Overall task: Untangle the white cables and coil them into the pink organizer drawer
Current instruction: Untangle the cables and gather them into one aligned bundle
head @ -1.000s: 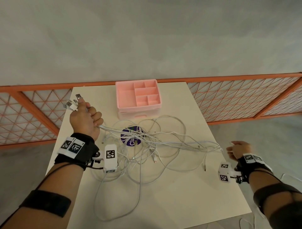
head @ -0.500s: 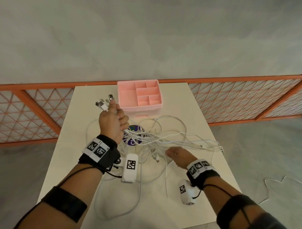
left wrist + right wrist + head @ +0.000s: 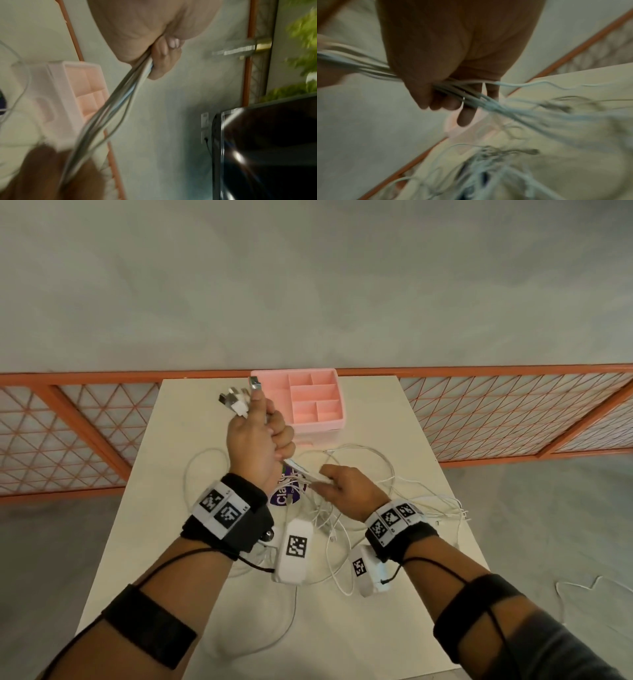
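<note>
**White cables bunched in both hands**

White cables (image 3: 346, 474) sprawl tangled across the middle of the tabletop (image 3: 394, 419). The left hand (image 3: 257, 440), raised at centre frame, is fisted around a bundle, plugs sticking out above the thumb. Just right of it, the right hand (image 3: 346, 491) curls its fingers around the same strands. The pink organizer drawer (image 3: 318, 424) sits at the tabletop's far edge, above both hands.

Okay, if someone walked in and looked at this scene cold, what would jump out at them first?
Probably the left hand raised over the white table, gripping a bundle of white cables with the plugs sticking up above the fist. Just below it the right hand closes on the same strands, with the pink organizer empty at the far edge.
</note>
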A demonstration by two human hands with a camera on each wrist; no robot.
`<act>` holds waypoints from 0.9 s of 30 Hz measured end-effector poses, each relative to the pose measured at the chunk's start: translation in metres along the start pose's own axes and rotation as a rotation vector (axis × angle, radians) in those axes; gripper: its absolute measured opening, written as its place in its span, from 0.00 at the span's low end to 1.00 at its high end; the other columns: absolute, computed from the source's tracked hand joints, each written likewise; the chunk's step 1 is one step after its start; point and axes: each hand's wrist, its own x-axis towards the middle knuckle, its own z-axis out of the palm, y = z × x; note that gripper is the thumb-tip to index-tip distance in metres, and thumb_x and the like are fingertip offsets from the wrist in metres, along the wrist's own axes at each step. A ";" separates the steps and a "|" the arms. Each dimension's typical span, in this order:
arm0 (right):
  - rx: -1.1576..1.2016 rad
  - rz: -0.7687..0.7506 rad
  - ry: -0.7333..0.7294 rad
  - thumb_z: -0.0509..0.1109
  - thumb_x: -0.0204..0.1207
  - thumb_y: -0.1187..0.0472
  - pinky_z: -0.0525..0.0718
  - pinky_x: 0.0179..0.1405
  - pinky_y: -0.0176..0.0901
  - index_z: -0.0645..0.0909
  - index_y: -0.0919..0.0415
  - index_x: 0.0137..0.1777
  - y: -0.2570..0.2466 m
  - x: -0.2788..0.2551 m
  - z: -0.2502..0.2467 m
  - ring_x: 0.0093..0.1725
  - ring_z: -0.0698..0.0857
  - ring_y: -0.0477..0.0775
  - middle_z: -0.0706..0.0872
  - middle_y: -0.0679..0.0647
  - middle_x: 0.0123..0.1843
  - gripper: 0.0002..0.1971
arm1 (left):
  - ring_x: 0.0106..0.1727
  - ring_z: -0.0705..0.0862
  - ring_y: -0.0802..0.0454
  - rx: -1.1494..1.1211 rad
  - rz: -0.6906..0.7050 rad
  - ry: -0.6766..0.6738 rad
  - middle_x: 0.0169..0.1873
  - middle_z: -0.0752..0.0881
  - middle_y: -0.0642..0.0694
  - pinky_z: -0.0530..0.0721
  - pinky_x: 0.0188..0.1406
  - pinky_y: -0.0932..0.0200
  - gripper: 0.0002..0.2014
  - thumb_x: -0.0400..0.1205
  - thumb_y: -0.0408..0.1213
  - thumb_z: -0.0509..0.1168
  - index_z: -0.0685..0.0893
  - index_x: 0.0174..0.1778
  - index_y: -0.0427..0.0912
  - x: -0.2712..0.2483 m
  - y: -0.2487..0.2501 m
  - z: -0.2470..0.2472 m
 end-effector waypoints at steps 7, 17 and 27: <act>-0.157 0.282 0.165 0.65 0.84 0.48 0.73 0.34 0.46 0.78 0.59 0.38 0.085 -0.021 -0.048 0.34 0.81 0.57 0.81 0.53 0.30 0.17 | 0.18 0.57 0.59 -0.096 0.078 0.085 0.21 0.62 0.53 0.56 0.14 0.67 0.20 0.90 0.53 0.54 0.72 0.35 0.47 0.023 0.040 -0.029; -0.332 0.686 0.165 0.68 0.81 0.48 0.75 0.36 0.44 0.75 0.52 0.33 0.173 -0.075 -0.065 0.39 0.83 0.59 0.82 0.53 0.33 0.16 | 0.19 0.57 0.58 -0.100 0.118 0.133 0.21 0.62 0.54 0.56 0.14 0.65 0.20 0.90 0.54 0.53 0.72 0.35 0.48 0.033 0.054 -0.040; -0.505 0.784 0.660 0.65 0.77 0.65 0.81 0.47 0.59 0.81 0.67 0.42 0.190 -0.104 -0.095 0.46 0.78 0.67 0.81 0.65 0.40 0.07 | 0.17 0.58 0.60 0.042 -0.119 0.058 0.20 0.63 0.54 0.56 0.12 0.67 0.19 0.90 0.52 0.55 0.72 0.35 0.47 0.017 0.006 -0.047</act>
